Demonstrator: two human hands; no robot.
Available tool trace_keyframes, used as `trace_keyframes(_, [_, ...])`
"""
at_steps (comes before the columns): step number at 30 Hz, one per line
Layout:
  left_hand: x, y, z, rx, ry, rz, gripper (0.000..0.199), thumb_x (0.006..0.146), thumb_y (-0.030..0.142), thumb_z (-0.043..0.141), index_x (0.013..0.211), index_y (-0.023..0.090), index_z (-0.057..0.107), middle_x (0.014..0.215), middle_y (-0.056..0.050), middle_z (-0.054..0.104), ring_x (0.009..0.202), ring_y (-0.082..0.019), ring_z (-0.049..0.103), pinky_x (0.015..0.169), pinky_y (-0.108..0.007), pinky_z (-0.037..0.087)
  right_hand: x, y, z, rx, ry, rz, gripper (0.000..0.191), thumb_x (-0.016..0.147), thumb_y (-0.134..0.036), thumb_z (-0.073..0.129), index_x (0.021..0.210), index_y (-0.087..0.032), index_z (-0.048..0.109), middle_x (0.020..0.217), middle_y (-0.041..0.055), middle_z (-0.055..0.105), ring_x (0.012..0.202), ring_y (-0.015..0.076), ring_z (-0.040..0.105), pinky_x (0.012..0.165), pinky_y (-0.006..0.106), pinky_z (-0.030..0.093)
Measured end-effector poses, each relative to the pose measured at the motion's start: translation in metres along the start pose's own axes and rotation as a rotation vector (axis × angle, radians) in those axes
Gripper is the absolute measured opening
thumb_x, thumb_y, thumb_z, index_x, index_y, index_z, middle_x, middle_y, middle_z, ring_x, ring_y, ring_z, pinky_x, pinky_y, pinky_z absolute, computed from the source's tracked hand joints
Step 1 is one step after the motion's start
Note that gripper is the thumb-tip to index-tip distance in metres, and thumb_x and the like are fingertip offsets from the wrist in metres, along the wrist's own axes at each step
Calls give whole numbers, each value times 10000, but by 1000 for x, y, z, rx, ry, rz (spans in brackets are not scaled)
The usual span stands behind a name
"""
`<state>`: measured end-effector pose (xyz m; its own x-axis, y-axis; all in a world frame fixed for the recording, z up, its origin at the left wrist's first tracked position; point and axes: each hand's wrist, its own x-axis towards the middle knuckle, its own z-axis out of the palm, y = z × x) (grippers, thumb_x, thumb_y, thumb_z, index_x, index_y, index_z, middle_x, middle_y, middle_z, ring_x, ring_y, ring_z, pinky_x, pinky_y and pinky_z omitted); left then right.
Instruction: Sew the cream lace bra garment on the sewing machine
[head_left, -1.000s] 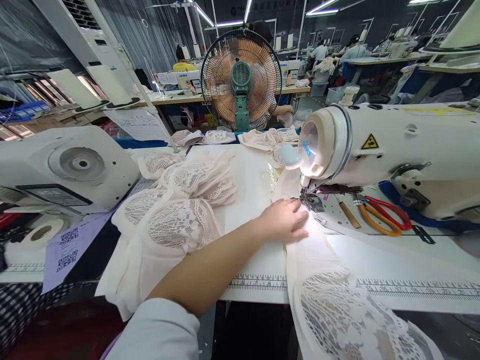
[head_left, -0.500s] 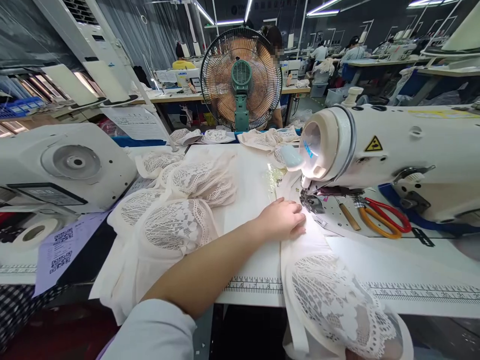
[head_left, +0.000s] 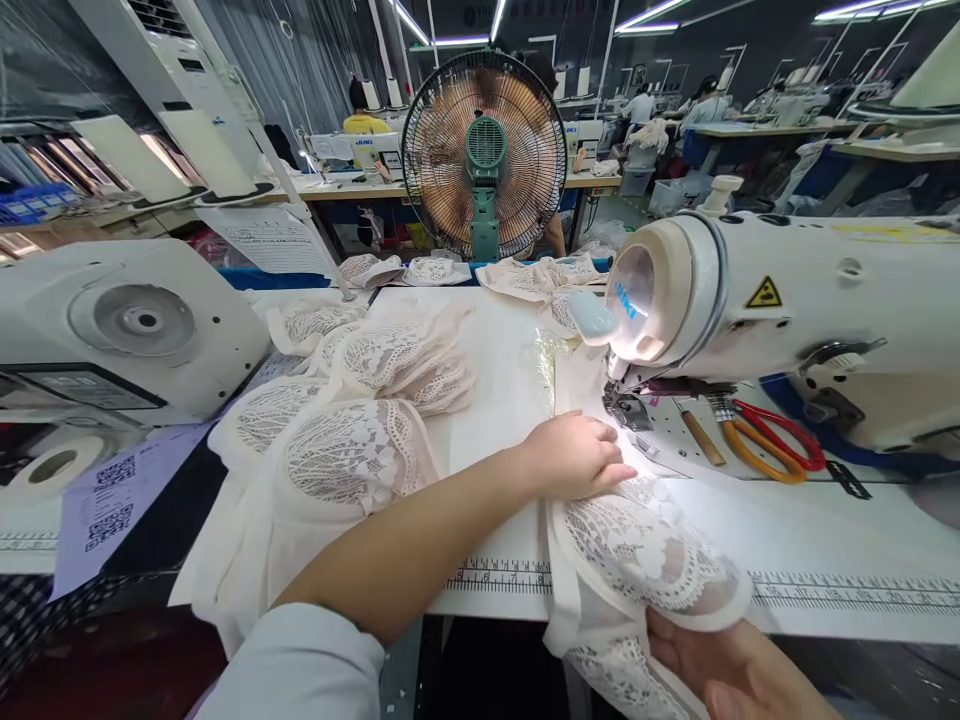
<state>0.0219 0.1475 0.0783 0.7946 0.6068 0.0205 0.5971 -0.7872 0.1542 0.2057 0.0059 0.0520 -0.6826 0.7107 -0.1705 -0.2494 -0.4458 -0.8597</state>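
Note:
A cream lace bra (head_left: 637, 550) lies over the table's front edge, its upper strip running up towards the sewing machine's needle area. My left hand (head_left: 574, 455) lies flat on the fabric just left of the presser foot (head_left: 626, 408), fingers spread and pointing right. Lower down, my right hand (head_left: 739, 665) holds the bra from below at the right side, its fingertips partly hidden behind a lace cup. The second cup hangs below the table edge. The sewing machine's head (head_left: 660, 290) is lit over the work spot.
A pile of lace bras (head_left: 352, 455) lies on the left of the table (head_left: 495, 520). Scissors with orange and red handles (head_left: 765, 450) and a wooden-handled tool (head_left: 703, 437) rest right of the needle. Another machine (head_left: 135, 330) stands left; a large fan (head_left: 484, 150) stands beyond the table.
The bra's lace cup has moved up and left onto the table, with the second cup now showing below. My right hand has come into fuller view; my left hand has shifted slightly down.

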Motion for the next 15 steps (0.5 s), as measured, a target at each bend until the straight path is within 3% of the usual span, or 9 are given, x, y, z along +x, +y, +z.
trace_keyframes(4, [-1,2,-3,-64,12,3,367,986,382,386,1038,167,679,1157,-45,608,1029,-188,560,932,-313,414,3,0,0,40,63,-29,748,802,-612,695,1423,-347,371,1471,-8,278,1356,290,54,1123,431,188])
trace_keyframes(8, [-1,1,-6,-154,13,-17,394,999,381,348,1019,167,678,1173,-34,607,1072,-175,556,934,-282,426,5,1,0,17,228,-58,759,733,-639,746,1364,-320,469,1480,-10,247,1355,296,33,1130,438,133])
trace_keyframes(15, [-1,0,-11,-231,-39,-60,387,994,376,365,1059,142,666,1246,-45,565,1185,-178,499,1009,-291,402,13,3,3,93,311,-40,686,691,-602,798,1268,-310,570,1445,33,328,1356,307,88,1129,462,116])
